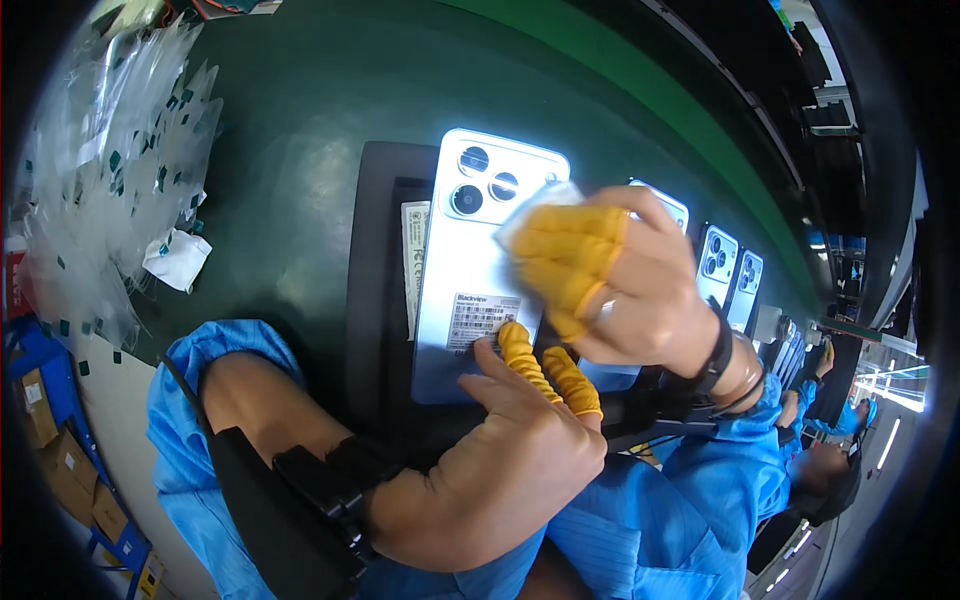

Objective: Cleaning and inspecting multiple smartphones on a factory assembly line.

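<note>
A silver-white smartphone [470, 255] lies back up, its camera block with several dark lenses at the far end and a printed white label [478, 318] on the lower part. Over the upper back, my right hand [635, 285] in yellow finger cots is closed on a folded white wipe [535, 215], slightly blurred. My left hand [510, 420], also with yellow finger cots, grips the phone's lower right side, its thumb by the label. Under the phone sits a black tray [375, 240], and a printed white card [413, 250] shows beside the phone.
More smartphones [718, 262] stand in a row to the right. Clear plastic film sheets with dark green tabs [140, 150] pile up at the left, near a crumpled white wipe [178, 258]. The green table mat [290, 90] spreads behind. Another person in blue [810, 450] is at far right.
</note>
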Demonstrator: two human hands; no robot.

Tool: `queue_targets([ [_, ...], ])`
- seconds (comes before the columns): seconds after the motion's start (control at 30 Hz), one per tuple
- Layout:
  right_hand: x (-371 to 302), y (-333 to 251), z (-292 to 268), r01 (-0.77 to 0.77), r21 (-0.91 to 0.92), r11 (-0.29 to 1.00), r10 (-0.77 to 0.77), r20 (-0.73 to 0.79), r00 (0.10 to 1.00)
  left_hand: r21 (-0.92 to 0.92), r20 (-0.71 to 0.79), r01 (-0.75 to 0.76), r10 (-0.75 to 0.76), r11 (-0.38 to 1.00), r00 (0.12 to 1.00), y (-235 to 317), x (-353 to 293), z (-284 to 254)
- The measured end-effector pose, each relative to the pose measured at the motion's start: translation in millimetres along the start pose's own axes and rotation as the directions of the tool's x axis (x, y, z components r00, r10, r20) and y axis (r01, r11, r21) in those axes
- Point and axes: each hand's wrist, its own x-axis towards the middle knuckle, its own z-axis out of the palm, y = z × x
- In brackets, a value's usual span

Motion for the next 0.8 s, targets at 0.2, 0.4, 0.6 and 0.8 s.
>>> queue_targets([
  [0.2, -5, 25, -21, -0.245, -0.051, 0.968, 0.234, -0.162, 0.959, 0.030, 0.003, -0.057, 0.057, 0.998, 0.998, -2, -2, 5],
  [0.4, -2, 11, 0, -0.109, -0.160, 0.981, 0.099, -0.067, 0.993, -0.039, 0.001, -0.052, 0.052, 0.998, 0.999, -4, 1, -1],
  [0.6, -5, -7, -19, -0.214, 0.252, 0.944, 0.198, 0.087, 0.976, -0.056, 0.014, -0.013, 0.013, 0.998, 1.000, 1, 1, 4],
  [0.8, 6, 19, -8, -0.269, 0.112, 0.957, 0.270, 0.007, 0.963, 0.055, 0.036, -0.041, 0.039, 0.998, 0.999, -1, -2, 3],
])
